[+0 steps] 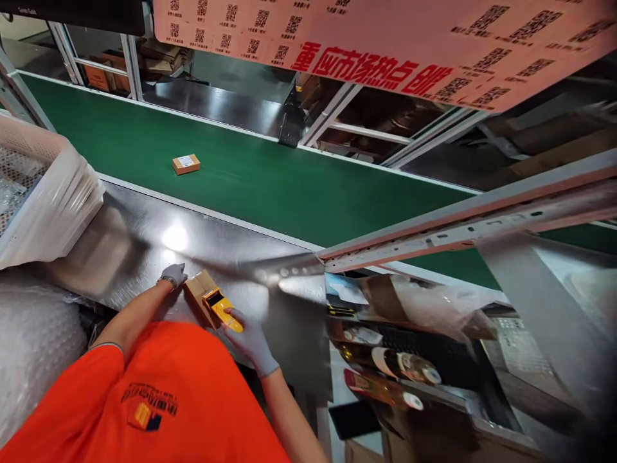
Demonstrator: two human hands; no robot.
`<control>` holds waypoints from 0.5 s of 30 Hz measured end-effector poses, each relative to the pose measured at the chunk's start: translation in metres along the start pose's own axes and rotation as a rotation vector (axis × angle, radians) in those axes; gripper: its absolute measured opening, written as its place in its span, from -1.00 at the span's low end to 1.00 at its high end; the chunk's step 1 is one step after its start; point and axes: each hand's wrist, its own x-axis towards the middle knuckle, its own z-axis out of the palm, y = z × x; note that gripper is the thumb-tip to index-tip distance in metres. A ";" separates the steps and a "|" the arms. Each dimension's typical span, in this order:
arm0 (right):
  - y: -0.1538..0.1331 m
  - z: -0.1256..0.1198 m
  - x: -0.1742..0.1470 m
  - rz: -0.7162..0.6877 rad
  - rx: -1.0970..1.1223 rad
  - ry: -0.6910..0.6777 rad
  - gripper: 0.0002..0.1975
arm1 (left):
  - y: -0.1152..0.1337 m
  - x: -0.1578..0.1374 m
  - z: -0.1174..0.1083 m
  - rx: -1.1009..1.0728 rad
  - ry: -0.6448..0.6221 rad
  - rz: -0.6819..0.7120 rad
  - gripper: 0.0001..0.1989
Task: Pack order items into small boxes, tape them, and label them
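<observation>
My left hand, in a pale glove with a band at the wrist, is beside the upper left corner of a small brown cardboard box. Its fingers look curled together, and what they hold, if anything, is hidden. Gloved as well, my right hand grips a yellow handheld tool with a dark opening at its wide head. That head rests over the right side of the box; whether it touches, I cannot tell. The box lies tilted near my body, at the front edge of the metal table.
Beyond the table runs a green conveyor belt carrying a labelled carton. White crates stand left, above bubble wrap. A metal rail crosses at right, near bottles and a keyboard. A QR-code sign hangs overhead.
</observation>
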 end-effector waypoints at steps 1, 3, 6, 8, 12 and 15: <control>0.001 -0.001 0.000 0.006 -0.001 -0.008 -0.43 | 0.001 -0.001 -0.004 0.031 0.010 0.000 -0.60; 0.002 0.000 0.001 0.021 -0.006 -0.025 -0.41 | 0.008 -0.005 -0.007 0.085 0.006 0.020 -0.51; 0.000 0.006 0.006 0.043 -0.013 -0.051 -0.39 | 0.024 -0.014 0.000 0.167 -0.076 0.090 -0.36; -0.003 0.006 0.006 0.045 -0.034 -0.062 -0.36 | 0.033 -0.019 0.007 0.234 -0.124 0.115 -0.32; -0.002 -0.021 -0.020 0.029 -0.141 -0.062 -0.39 | 0.039 -0.024 0.012 0.359 -0.144 0.138 -0.31; 0.006 -0.058 -0.058 0.045 -0.273 -0.081 -0.45 | 0.038 -0.024 0.009 0.422 -0.146 0.183 -0.35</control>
